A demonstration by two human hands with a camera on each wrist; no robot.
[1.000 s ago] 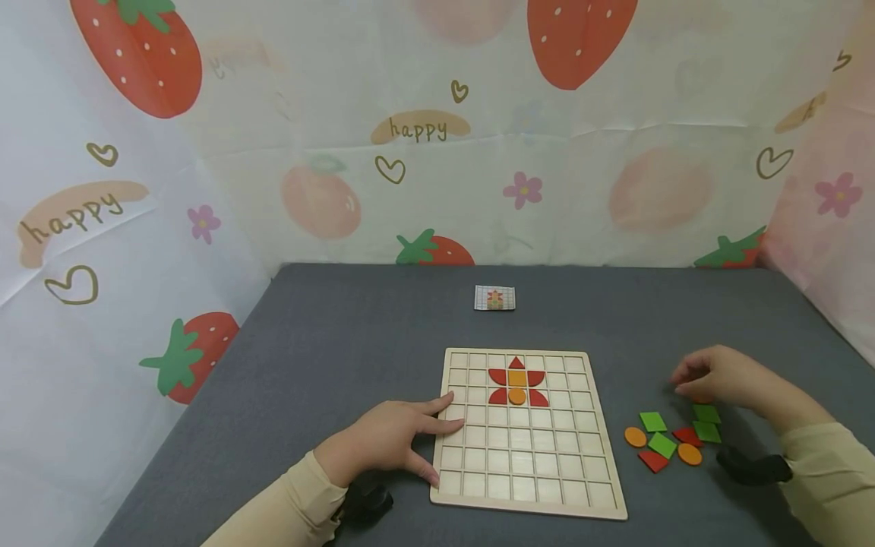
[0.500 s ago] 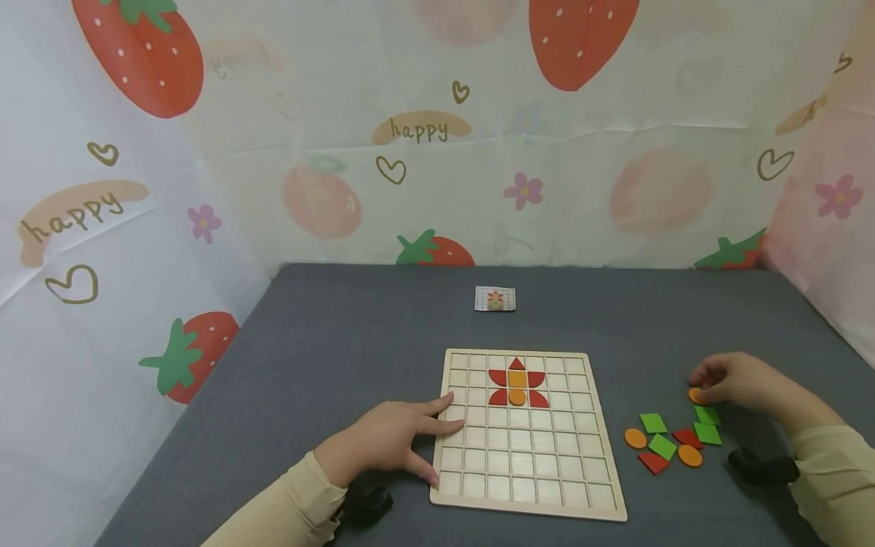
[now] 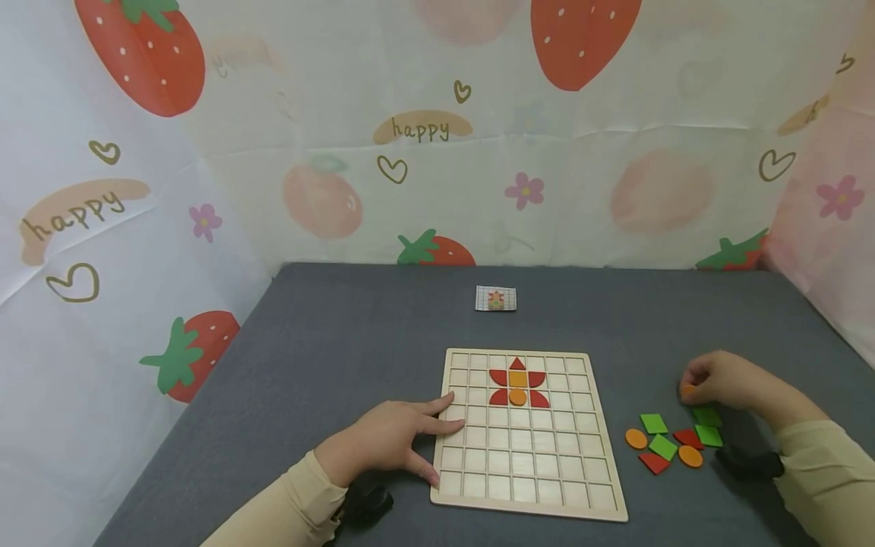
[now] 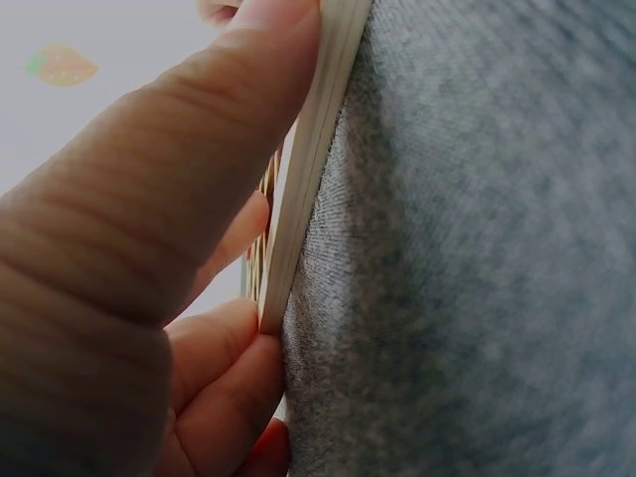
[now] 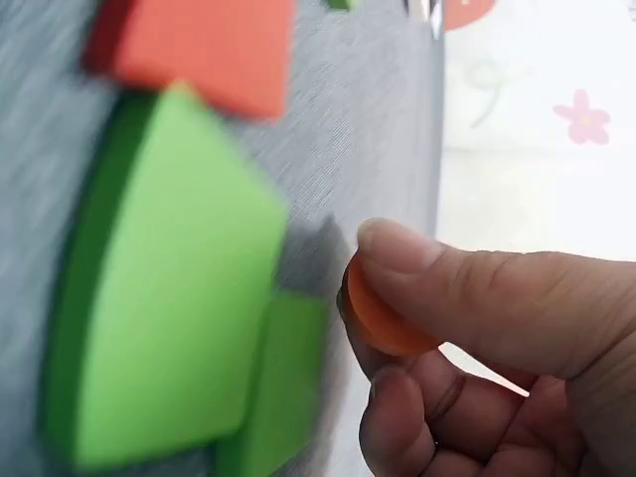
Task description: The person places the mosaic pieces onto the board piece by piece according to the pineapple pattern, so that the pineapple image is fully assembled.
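Note:
My right hand [image 3: 734,386] pinches an orange disc [image 5: 383,318] between thumb and fingers, just above the table. Beside it lie green squares [image 3: 663,447], red pieces [image 3: 654,463] and other orange discs [image 3: 636,438]. Spread along the left edge of a wooden grid board [image 3: 478,503], my left hand [image 3: 383,441] touches the frame with thumb and fingertips. Near the board's top sits a pattern: a red triangle [image 3: 516,365], an orange square [image 3: 518,379], an orange round piece [image 3: 517,397] and several curved red pieces [image 3: 538,399].
A small printed card [image 3: 495,298] with a coloured pattern on a grid lies behind the board. Grey cloth [image 3: 342,327] covers the table. Printed fabric [image 3: 581,152] hangs at the back and sides.
My right hand has lifted the orange disc from beside the green squares and shifted slightly left with it. The left hand and the board have stayed put.

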